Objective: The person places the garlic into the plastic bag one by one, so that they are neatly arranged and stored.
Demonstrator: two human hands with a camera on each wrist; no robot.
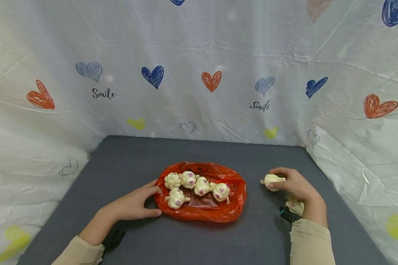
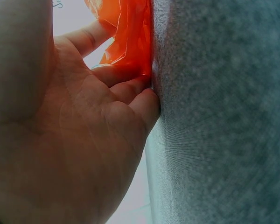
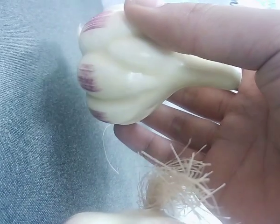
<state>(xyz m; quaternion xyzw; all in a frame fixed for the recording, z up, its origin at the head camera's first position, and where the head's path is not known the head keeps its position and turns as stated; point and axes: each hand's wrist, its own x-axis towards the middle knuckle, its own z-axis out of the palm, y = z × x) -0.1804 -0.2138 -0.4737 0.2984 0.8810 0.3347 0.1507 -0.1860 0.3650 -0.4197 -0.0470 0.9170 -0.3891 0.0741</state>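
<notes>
My left hand (image 1: pixel 136 201) is at the left end of a red plastic bag (image 1: pixel 205 215), its fingers bent around the rim, thumb low at the front. In the left wrist view the fingers press into the orange-looking bag plastic (image 2: pixel 128 37) close to the table. Several white garlic bulbs (image 1: pixel 202 186) with purple marks lie inside the bag. To the right, my right hand (image 1: pixel 296 184) grips one garlic bulb (image 3: pixel 123 70) between thumb and fingers, stem toward the palm. A second garlic bulb (image 1: pixel 295 207) lies beneath the right wrist, mostly hidden; its roots (image 3: pixel 179 179) show in the right wrist view.
Everything lies on a dark grey tabletop (image 1: pixel 199 244). A pale curtain (image 1: pixel 238 55) printed with hearts and "Smile" hangs behind the table and along both sides. Dark wrist devices (image 1: pixel 289 214) sit at both wrists.
</notes>
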